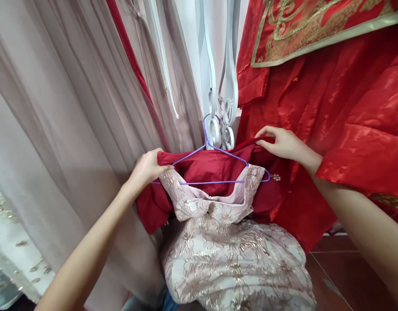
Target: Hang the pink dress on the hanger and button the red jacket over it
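Observation:
A pale pink and gold brocade dress hangs by its wide straps on a purple hanger. The hanger's hook is up by a white scrollwork stand. Behind the dress neckline, a dark red garment is stretched sideways between my hands. My left hand is closed on its left top edge, the thumb lying at the dress's left strap. To the right, my right hand pinches the other top edge, apart from the dress. The lower end of the dress runs out of view.
Bright red satin clothing with a gold-patterned panel hangs on the right, partly over my right forearm. Long greyish-pink fabric covers the left side. A white cord dangles above. Reddish floor tiles show lower right.

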A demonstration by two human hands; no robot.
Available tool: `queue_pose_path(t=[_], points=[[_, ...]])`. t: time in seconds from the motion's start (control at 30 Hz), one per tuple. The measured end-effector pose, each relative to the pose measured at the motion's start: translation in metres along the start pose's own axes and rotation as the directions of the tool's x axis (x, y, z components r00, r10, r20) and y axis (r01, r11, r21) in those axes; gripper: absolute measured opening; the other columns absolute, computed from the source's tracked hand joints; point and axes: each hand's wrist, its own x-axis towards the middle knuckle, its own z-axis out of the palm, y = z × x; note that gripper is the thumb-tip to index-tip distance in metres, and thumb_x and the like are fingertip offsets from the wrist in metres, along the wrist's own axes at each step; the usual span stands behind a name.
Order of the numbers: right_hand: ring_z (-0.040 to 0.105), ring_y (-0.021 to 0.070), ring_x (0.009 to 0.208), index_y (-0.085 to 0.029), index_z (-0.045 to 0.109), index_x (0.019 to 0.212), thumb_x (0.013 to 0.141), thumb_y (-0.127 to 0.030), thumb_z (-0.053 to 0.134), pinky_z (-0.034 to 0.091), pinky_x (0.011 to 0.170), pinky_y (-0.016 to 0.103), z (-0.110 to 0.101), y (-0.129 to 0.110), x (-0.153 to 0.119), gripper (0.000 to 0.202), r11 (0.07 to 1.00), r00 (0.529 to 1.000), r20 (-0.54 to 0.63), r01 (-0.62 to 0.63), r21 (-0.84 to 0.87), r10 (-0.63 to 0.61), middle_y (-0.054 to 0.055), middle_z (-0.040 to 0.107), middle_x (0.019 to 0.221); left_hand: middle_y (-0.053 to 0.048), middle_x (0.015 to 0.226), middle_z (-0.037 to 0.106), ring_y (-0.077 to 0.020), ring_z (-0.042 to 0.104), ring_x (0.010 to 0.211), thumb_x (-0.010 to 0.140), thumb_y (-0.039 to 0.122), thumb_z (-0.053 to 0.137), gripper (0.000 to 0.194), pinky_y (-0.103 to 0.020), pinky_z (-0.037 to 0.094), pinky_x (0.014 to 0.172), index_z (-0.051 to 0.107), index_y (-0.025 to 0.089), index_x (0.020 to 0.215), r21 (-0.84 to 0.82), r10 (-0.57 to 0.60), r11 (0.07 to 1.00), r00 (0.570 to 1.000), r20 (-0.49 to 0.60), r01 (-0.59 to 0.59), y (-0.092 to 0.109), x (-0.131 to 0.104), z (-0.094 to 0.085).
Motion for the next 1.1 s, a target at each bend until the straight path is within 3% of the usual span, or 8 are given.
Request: queue_pose_path(t=[0.13,0.23,0.33,0.47,0.63,0.73,0.9,1.1], points=[[0.061,0.0223,0.061,-0.023,0.061,0.07,0.068,-0.049,0.067,0.044,0.056,0.031,-0.009,-0.028,-0.047,0.027,0.951,0.988,-0.151,-0.083,-0.298,0.039,0.003,0.064,0.063,-0.002,0.066,0.062,-0.0233,0.062,0.066,0.079,0.032,0.059,0.015,-0.025,0.035,0.058,0.055,0.021,0.089,0.252,0.032,0.967,0.972,-0.231,0.028,0.003,-0.047,0.032],[0.059,0.0215,0.049,-0.024,0.058,0.067,0.077,-0.053,0.058,0.038,0.048,0.029,0.009,-0.038,-0.087,0.031,0.922,0.981,0.033,-0.17,-0.347,0.194,0.001,0.061,0.053,-0.006,0.076,0.065,-0.0226,0.062,0.068,0.085,0.022,0.048,0.009,-0.026,0.031,0.054,0.054,0.02,0.091,0.277,0.037,0.96,0.965,-0.258,0.038,-0.003,-0.074,0.067],[0.064,0.0233,0.055,-0.023,0.058,0.082,0.088,-0.042,0.048,0.038,0.051,0.028,0.04,-0.041,-0.111,0.023,0.931,0.978,0.105,-0.136,-0.339,0.181,0.003,0.065,0.06,-0.006,0.081,0.064,-0.0204,0.061,0.07,0.08,0.011,0.046,0.013,-0.025,0.033,0.057,0.051,0.02,0.088,0.133,0.007,0.99,0.95,-0.313,0.037,-0.002,-0.08,0.09],[0.068,0.0253,0.065,-0.019,0.055,0.091,0.095,-0.034,0.034,0.038,0.055,0.028,0.074,-0.055,-0.112,0.026,0.956,0.982,0.172,-0.026,-0.291,0.079,0.008,0.068,0.07,0.003,0.068,0.053,-0.014,0.05,0.059,0.075,0.014,0.05,0.01,-0.023,0.034,0.058,0.045,0.022,0.076,-0.275,-0.215,0.956,0.89,-0.402,0.107,0.013,-0.064,0.091],[0.068,0.0252,0.064,-0.018,0.052,0.09,0.097,-0.034,0.031,0.036,0.053,0.027,0.095,-0.083,-0.103,0.027,0.975,0.976,0.214,0.019,-0.221,0.029,0.008,0.069,0.069,0.005,0.063,0.042,-0.012,0.042,0.058,0.075,0.017,0.05,0.012,-0.022,0.036,0.06,0.041,0.022,0.069,-0.516,-0.278,0.856,0.868,-0.411,0.03,0.031,-0.055,0.088],[0.069,0.025,0.064,-0.017,0.053,0.093,0.097,-0.033,0.032,0.036,0.053,0.026,0.107,-0.093,-0.108,0.026,0.983,0.973,0.231,0.015,-0.181,0.028,0.009,0.069,0.069,0.005,0.063,0.04,-0.0122,0.041,0.059,0.076,0.016,0.049,0.015,-0.023,0.037,0.061,0.038,0.022,0.068,-0.507,-0.261,0.86,0.895,-0.362,0.045,0.035,-0.067,0.109],[0.069,0.0229,0.068,-0.016,0.053,0.1,0.097,-0.032,0.031,0.041,0.056,0.025,0.117,-0.101,-0.119,0.027,1.0,0.948,0.317,-0.023,0.02,0.015,0.008,0.07,0.075,0.002,0.07,0.048,-0.0146,0.049,0.065,0.078,0.016,0.048,0.012,-0.026,0.041,0.066,0.038,0.023,0.078,-0.565,-0.194,0.819,0.975,-0.109,0.1,0.044,-0.08,0.15],[0.065,0.0229,0.06,-0.019,0.046,0.099,0.093,-0.039,0.04,0.039,0.052,0.026,0.096,-0.105,-0.134,0.022,0.993,0.929,0.362,-0.101,0.069,0.069,0.004,0.066,0.066,0.002,0.07,0.05,-0.0137,0.05,0.066,0.077,0.022,0.054,0.014,-0.026,0.043,0.068,0.04,0.022,0.075,-0.561,-0.074,0.827,0.995,-0.065,0.025,0.046,-0.076,0.126]])
